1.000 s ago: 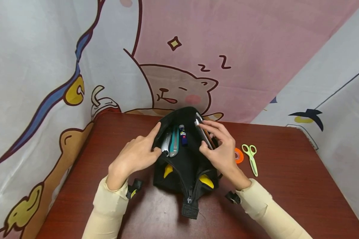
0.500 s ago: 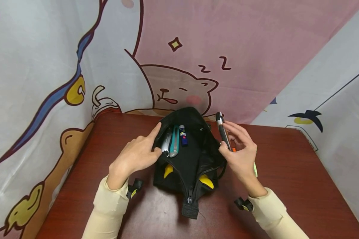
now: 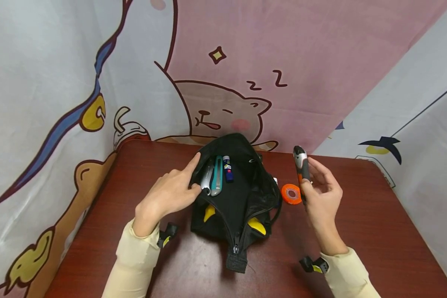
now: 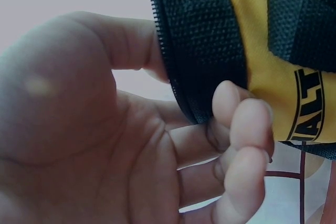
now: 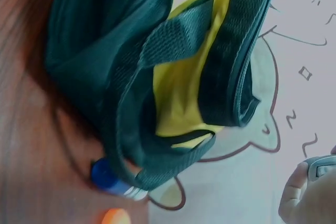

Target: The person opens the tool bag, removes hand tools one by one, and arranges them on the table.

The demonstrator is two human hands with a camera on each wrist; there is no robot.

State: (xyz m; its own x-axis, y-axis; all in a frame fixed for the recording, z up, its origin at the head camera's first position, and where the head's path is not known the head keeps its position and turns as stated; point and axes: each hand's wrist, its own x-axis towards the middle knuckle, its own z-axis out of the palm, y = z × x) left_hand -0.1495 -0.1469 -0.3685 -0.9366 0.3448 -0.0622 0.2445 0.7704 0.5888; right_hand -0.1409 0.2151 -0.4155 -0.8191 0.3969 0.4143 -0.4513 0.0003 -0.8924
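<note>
A black-and-yellow tool bag [image 3: 223, 211] lies unzipped in the middle of the table. My left hand [image 3: 169, 190] pinches its left rim between thumb and fingers; the left wrist view shows the zipper edge [image 4: 160, 40] in that grip. Inside the bag lie a silver tool [image 3: 207, 179], a teal box cutter [image 3: 217, 177] and a dark-blue small tube [image 3: 228, 169]. To the bag's right, my right hand [image 3: 324, 198] holds up a grey, black and orange utility knife [image 3: 301, 163], silver end upward. Only a bit of that knife [image 5: 321, 169] shows in the right wrist view.
An orange roll of tape [image 3: 291, 194] sits on the reddish table [image 3: 380, 223] between bag and right hand. A blue-capped bottle [image 5: 107, 176] stands or lies by the bag's strap [image 5: 121, 124]. A printed cloth [image 3: 305, 82] hangs behind the table.
My right hand has drawn the utility knife out of the bag and moved it right. The green scissors are now hidden behind that hand. My left hand has stayed on the rim.
</note>
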